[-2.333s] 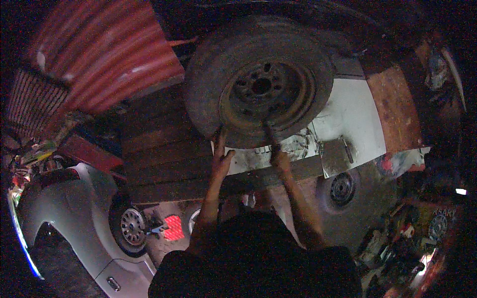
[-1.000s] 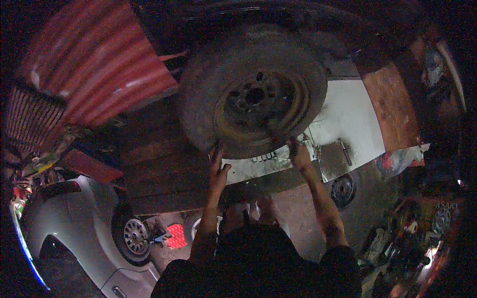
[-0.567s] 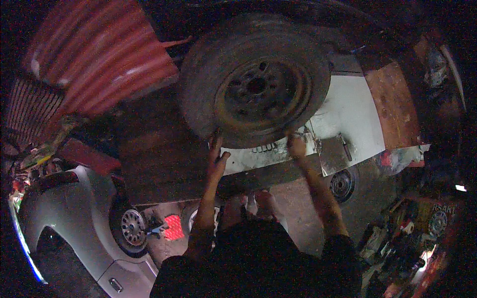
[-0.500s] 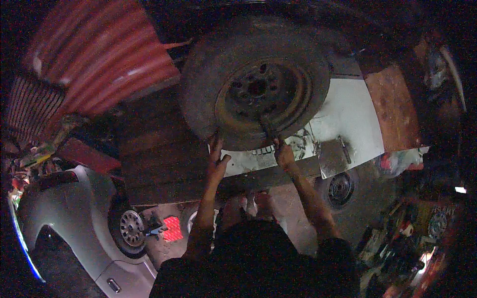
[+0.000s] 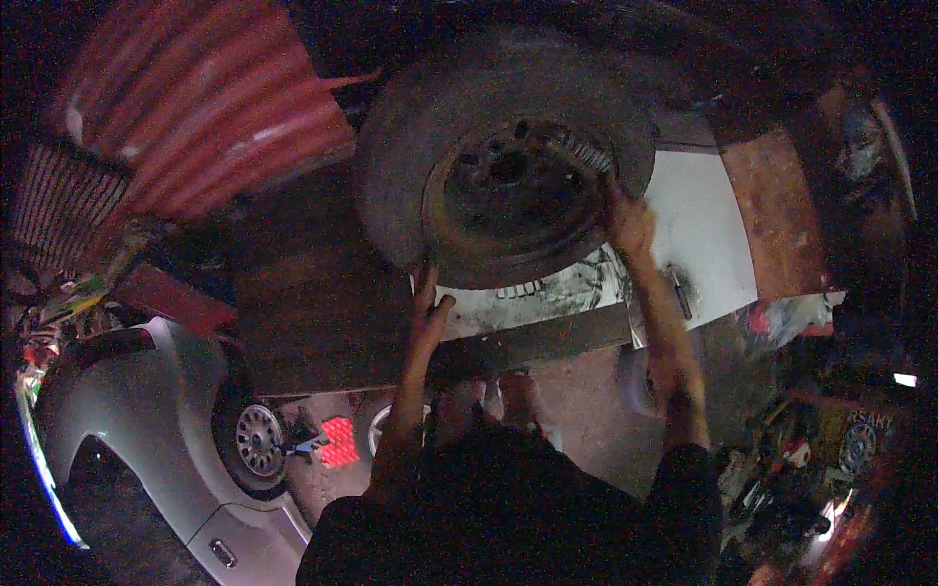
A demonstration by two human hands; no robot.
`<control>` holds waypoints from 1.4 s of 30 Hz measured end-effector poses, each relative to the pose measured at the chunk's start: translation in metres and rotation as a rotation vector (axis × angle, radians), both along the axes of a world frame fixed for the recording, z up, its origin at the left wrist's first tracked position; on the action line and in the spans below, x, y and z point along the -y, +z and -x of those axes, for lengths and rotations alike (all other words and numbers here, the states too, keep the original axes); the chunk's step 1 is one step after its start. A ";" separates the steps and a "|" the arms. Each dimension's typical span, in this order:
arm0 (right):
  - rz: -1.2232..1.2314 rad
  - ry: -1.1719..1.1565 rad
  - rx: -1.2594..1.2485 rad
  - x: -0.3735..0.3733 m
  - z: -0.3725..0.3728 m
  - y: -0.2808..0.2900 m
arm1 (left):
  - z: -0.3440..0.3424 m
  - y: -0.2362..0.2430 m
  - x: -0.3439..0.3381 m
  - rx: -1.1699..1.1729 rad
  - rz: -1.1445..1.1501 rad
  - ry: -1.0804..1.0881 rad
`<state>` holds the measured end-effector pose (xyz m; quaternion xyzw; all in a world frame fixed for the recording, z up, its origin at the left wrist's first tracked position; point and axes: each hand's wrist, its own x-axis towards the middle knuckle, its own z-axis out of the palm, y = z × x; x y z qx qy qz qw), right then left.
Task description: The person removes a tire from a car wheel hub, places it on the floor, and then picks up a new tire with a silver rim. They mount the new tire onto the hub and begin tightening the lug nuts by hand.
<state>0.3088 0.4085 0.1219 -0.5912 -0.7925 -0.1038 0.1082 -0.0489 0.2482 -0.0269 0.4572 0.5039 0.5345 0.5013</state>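
A large dusty wheel (image 5: 503, 215), a dark tire on a steel rim, stands tilted on the bench in front of me. My left hand (image 5: 428, 305) holds the tire's lower left edge, its thumb sticking out to the side. My right hand (image 5: 630, 225) is at the right side of the rim, closed round the end of a narrow brush (image 5: 583, 151). Pale bristle-like streaks show along the brush, which lies across the rim's upper right. Motion blur and dim light hide its finer shape.
White sheets (image 5: 699, 225), smudged black, cover part of the dark wooden bench (image 5: 313, 322); a dark slim tool (image 5: 681, 293) lies on them. A brown board (image 5: 777, 210) is at right. Red corrugated metal (image 5: 195, 107) rises at left, above a silver car (image 5: 147, 420). A red patterned piece (image 5: 338, 442) lies on the floor.
My right hand has moved up and to the right with the brush, from the rim's bottom to its right side. My left hand stays at the tire's edge.
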 end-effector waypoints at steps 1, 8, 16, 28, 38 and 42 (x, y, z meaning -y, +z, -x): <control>0.042 -0.008 0.069 -0.011 -0.006 0.020 | -0.002 0.015 -0.007 -0.041 -0.059 -0.010; 0.470 -0.312 -0.032 0.079 -0.027 -0.168 | -0.023 -0.023 0.007 0.116 -0.089 -0.030; 1.234 -0.175 -1.835 0.108 0.178 -0.108 | -0.007 -0.026 -0.007 0.038 -0.036 -0.080; 0.229 -0.115 -0.151 0.053 -0.007 -0.064 | -0.011 -0.006 0.000 0.129 -0.062 -0.040; 0.432 0.070 -0.204 0.033 0.019 -0.070 | -0.037 0.014 0.004 0.037 -0.174 0.014; 0.226 0.372 -0.296 0.035 0.011 -0.127 | -0.081 -0.009 0.033 0.285 0.021 0.131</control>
